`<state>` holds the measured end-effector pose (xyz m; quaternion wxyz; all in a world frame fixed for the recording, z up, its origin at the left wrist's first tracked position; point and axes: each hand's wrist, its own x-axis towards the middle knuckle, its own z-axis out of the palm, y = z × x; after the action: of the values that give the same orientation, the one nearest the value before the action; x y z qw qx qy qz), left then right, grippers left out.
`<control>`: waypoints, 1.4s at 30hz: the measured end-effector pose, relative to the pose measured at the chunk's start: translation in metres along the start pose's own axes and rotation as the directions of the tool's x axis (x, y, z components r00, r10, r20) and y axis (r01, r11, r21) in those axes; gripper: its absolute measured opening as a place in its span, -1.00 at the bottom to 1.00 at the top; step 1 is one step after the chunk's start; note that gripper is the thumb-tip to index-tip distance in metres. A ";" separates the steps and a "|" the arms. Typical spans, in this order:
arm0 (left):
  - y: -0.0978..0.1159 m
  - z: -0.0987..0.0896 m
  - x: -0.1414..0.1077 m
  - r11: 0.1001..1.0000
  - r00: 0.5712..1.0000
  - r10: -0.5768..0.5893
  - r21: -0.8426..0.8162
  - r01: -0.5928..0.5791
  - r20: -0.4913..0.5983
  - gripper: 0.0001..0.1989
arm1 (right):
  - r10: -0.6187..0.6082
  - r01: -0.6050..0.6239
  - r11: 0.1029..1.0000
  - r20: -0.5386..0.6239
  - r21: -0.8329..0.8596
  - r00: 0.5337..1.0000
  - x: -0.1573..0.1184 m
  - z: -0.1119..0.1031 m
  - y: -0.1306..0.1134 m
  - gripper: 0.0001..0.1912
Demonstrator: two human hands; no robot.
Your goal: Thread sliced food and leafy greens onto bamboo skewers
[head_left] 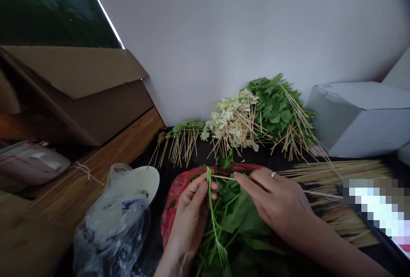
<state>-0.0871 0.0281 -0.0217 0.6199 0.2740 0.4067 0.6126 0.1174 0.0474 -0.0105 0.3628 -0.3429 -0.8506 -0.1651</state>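
Observation:
My left hand point(194, 204) pinches a stalk of leafy greens point(211, 208) near its folded top, over a red plastic bag point(174, 202). In my right hand point(275, 200), which wears a ring, is a thin wooden skewer point(224, 177). The skewer's tip meets the top of the stalk; whether it has pierced through I cannot tell. Loose green leaves point(245, 213) fill the bag below both hands. To the right, partly behind my right arm, lie many bare skewers point(346, 174) in a spread pile.
Along the wall lie skewered green stalks point(185, 127), skewered pale cabbage pieces point(233, 119) and skewered leafy greens point(275, 101). A white box point(361, 119) stands right, a cardboard box point(96, 106) left. A clear plastic bag point(112, 230) and white bowl point(149, 181) sit left; a pixelated area covers the right edge.

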 end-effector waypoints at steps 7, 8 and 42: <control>0.004 0.002 -0.001 0.999 1.000 -0.014 -0.039 0.013 -0.024 -0.67 | -0.007 0.007 1.000 0.005 -0.002 1.000 0.002 -0.002 -0.001 -0.66; 0.004 0.003 -0.001 0.999 1.000 -0.016 -0.040 0.015 -0.025 -0.66 | -0.007 0.007 1.000 0.009 -0.001 1.000 0.002 -0.002 -0.001 -0.66; 0.003 0.001 0.004 0.999 0.999 0.010 0.040 -0.009 -0.047 -0.75 | -0.029 0.030 0.999 0.061 -0.019 0.998 -0.009 0.008 -0.003 -0.66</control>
<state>-0.0876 0.0321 -0.0195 0.6016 0.2738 0.4320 0.6136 0.1159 0.0456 -0.0227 0.3308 -0.3388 -0.8646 -0.1683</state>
